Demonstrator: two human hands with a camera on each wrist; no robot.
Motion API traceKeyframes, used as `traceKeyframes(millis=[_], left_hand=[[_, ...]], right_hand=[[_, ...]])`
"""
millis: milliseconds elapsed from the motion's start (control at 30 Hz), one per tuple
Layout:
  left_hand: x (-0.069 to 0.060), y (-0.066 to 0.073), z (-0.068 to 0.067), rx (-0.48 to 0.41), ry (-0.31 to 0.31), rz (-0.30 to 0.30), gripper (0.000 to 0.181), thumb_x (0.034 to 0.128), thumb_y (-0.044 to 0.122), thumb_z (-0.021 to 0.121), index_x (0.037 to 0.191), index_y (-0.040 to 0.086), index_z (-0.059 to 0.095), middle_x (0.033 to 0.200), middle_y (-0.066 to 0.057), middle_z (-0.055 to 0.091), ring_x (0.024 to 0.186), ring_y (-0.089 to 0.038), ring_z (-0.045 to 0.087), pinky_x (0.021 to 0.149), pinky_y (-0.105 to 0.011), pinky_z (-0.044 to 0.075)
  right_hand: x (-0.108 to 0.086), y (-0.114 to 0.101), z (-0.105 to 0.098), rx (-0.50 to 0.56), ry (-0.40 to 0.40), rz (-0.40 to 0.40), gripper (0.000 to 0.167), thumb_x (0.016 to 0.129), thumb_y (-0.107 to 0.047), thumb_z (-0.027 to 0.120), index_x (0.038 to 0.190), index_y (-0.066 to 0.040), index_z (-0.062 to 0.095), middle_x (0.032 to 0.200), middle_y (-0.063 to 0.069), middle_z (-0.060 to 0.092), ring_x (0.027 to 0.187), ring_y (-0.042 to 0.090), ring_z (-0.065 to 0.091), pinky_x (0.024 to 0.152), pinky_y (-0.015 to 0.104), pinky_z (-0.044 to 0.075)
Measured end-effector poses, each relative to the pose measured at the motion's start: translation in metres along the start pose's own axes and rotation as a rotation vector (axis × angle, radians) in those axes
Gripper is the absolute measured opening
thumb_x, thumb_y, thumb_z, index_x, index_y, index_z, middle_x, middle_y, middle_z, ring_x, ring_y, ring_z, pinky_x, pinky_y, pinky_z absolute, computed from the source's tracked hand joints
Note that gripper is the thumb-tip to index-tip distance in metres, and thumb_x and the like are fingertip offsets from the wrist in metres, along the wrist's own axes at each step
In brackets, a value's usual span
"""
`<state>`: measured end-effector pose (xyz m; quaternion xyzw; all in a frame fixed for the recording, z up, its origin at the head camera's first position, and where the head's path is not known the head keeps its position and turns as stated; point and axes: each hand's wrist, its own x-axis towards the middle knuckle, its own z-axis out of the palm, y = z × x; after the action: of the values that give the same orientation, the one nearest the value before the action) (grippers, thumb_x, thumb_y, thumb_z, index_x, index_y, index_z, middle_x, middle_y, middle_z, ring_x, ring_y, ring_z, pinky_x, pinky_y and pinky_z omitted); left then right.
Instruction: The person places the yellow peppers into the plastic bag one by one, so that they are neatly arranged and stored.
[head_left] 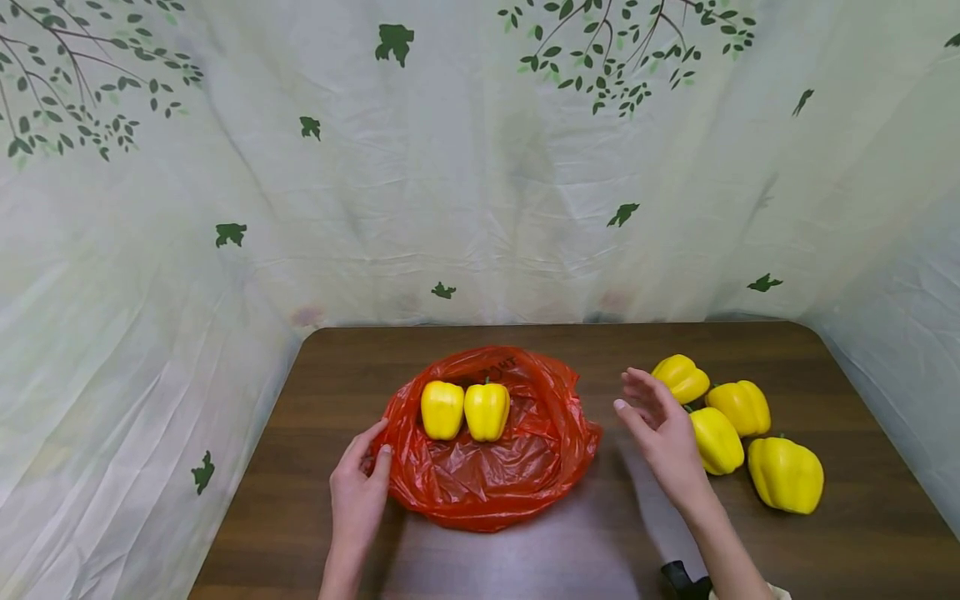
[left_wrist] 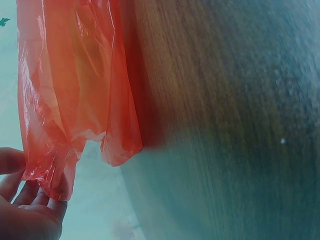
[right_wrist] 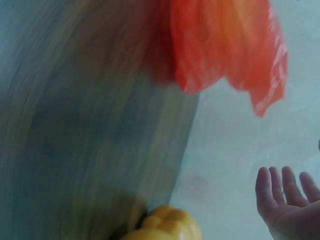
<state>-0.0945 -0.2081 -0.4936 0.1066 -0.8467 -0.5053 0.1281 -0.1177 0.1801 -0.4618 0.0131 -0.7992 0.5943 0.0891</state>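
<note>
Currently, the left hand [head_left: 360, 487] is pinching the left edge of a red plastic carrier bag [head_left: 487, 504], with its thumb lying on the near side of the film and its fingers curling behind. The bag is sitting with its mouth gaping on the brown wood-grain desk [head_left: 525, 567], and dark lettering is showing inside its far rim. Two yellow bell peppers [head_left: 487, 412] are resting side by side inside it, toward the far left, the right-hand one showing a green stem. The right hand [head_left: 663, 442] is hovering empty between the bag and the loose peppers, its fingers reaching out in a relaxed, slightly bent spread and its thumb standing apart. Beyond it, four more yellow bell peppers [head_left: 738, 408] are lying in a loose cluster on the right of the desk, one of them hiding partly behind that hand and another sitting nearest the front. A black wrist strap [head_left: 681, 579] is showing by the right forearm, and a pale leaf-printed cloth [head_left: 480, 183] is hanging behind the desk
</note>
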Motion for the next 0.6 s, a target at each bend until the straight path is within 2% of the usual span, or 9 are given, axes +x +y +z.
traceKeyframes(millis=[133,267,300,333,600], left_hand=[[0.000,0.001,0.000,0.000,0.000,-0.004,0.039,0.0961,0.003,0.060,0.132,0.017,0.061,0.125,-0.003,0.061,0.094,-0.019,0.059,0.076,-0.016,0.051],[0.000,0.001,0.001,0.000,0.005,-0.003,0.038,0.0960,0.003,0.060,0.132,0.017,0.062,0.125,-0.003,0.061,0.095,-0.019,0.059,0.076,-0.016,0.051],[0.000,0.001,0.001,0.000,0.006,-0.004,0.038,0.0959,0.003,0.061,0.131,0.016,0.062,0.125,-0.003,0.062,0.095,-0.019,0.059,0.076,-0.016,0.051],[0.000,0.000,0.001,0.000,0.008,-0.003,0.038,0.0958,0.003,0.061,0.131,0.016,0.062,0.125,-0.003,0.062,0.095,-0.019,0.059,0.076,-0.015,0.051],[0.000,0.000,0.001,0.000,0.011,-0.003,0.038,0.0957,0.002,0.061,0.131,0.017,0.062,0.125,-0.003,0.062,0.094,-0.019,0.059,0.076,-0.016,0.051]], right_hand=[[0.002,0.003,-0.009,-0.129,0.011,-0.010,0.055,0.096,-0.035,0.064,0.144,-0.018,0.045,0.138,0.002,0.053,0.121,0.024,0.050,0.095,0.023,0.046],[0.006,0.008,-0.018,-0.234,0.009,-0.025,0.056,0.096,-0.035,0.063,0.145,-0.017,0.044,0.139,0.005,0.052,0.122,0.025,0.050,0.098,0.042,0.047],[0.007,0.008,-0.021,-0.255,0.008,-0.030,0.055,0.096,-0.035,0.063,0.145,-0.016,0.044,0.139,0.005,0.052,0.122,0.025,0.051,0.098,0.041,0.047],[0.008,0.009,-0.023,-0.270,0.007,-0.033,0.055,0.097,-0.034,0.063,0.145,-0.015,0.044,0.139,0.005,0.052,0.122,0.025,0.051,0.097,0.046,0.047],[0.020,0.015,-0.039,-0.334,-0.029,-0.037,0.060,0.097,-0.035,0.063,0.147,-0.011,0.040,0.142,0.016,0.047,0.124,0.038,0.048,0.098,0.059,0.042]])
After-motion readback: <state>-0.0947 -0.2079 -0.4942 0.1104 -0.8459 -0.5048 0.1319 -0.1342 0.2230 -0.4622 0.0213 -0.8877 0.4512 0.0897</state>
